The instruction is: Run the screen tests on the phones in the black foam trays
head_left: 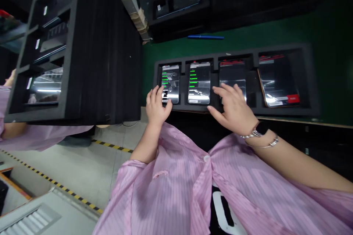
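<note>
Phone [170, 83] in slot 1 of black foam tray [234, 53], long axis pointing away from person, green text on screen; L hand [156, 105] loosely curled, not pinching, fingertips on phone's near end; 2nd phone [199, 82] lies between hands, w/ R hand [234, 108] slightly nearer; R hand spread, fingers over 3rd phone [232, 75], thumb out toward tray's near edge; 4th phone [278, 80] sits skewed at far right; tray on green counter [275, 33]; blue pen [205, 37] beyond.
</note>
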A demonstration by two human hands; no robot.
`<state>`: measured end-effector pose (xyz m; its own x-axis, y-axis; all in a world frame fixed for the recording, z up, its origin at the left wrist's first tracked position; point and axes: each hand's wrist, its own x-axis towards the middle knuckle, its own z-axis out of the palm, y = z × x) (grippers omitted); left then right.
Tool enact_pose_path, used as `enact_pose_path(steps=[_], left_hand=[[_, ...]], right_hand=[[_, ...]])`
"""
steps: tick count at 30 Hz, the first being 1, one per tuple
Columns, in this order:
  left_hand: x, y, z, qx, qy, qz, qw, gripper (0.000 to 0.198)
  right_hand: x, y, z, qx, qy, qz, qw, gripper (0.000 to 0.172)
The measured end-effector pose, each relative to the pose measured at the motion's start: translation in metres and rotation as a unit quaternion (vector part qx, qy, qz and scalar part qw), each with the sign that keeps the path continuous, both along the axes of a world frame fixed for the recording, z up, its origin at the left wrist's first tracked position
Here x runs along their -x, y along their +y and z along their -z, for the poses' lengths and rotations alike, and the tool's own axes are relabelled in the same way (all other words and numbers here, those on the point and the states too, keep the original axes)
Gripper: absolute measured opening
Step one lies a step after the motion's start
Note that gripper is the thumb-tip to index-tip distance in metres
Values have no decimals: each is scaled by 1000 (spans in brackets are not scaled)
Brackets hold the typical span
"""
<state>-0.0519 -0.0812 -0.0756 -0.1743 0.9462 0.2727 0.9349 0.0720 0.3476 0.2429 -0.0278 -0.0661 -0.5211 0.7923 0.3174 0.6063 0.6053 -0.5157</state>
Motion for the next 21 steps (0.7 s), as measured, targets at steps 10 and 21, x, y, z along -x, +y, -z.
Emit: enact_pose_path(steps=[10, 21], left_hand=[[-83, 53, -49, 19, 32, 178, 983, 63], [-100, 83, -20, -5, -17, 163, 987, 73]], right_hand=[[-20, 49, 0, -15, -49, 117, 992, 60], [-11, 59, -4, -45, -105, 144, 983, 66]])
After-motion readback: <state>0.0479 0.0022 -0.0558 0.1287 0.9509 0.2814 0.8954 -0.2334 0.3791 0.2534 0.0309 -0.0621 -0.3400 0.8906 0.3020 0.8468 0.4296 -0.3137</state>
